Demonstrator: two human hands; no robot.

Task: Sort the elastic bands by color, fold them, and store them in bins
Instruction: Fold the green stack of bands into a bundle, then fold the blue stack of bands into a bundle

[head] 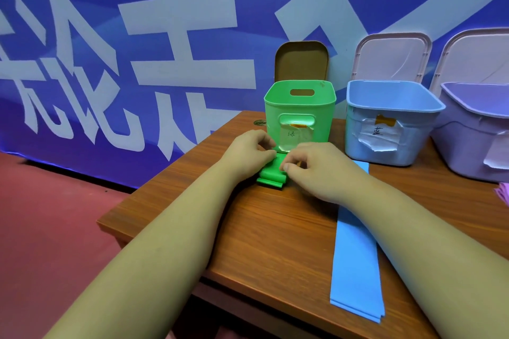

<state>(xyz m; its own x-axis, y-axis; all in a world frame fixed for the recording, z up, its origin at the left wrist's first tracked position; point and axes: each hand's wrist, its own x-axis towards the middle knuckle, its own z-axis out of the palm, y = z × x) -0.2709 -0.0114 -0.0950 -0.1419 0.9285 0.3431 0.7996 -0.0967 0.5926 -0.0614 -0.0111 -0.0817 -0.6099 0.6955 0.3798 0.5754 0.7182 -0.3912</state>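
Closest to me, a blue elastic band (355,256) lies flat and long on the wooden surface (261,228), with my right forearm crossing over its far part. Farther in, I have both hands on the folded green elastic band (271,176), which sits on the surface just in front of the green bin (300,110). My left hand (248,151) pinches its far left corner with curled fingers. My right hand (316,168) pinches its right side between thumb and curled fingers. The green bin stands open, paper label in front, brown lid (301,60) upright behind. Rightward stand a labelled blue bin (391,124), then a purple bin (473,140).
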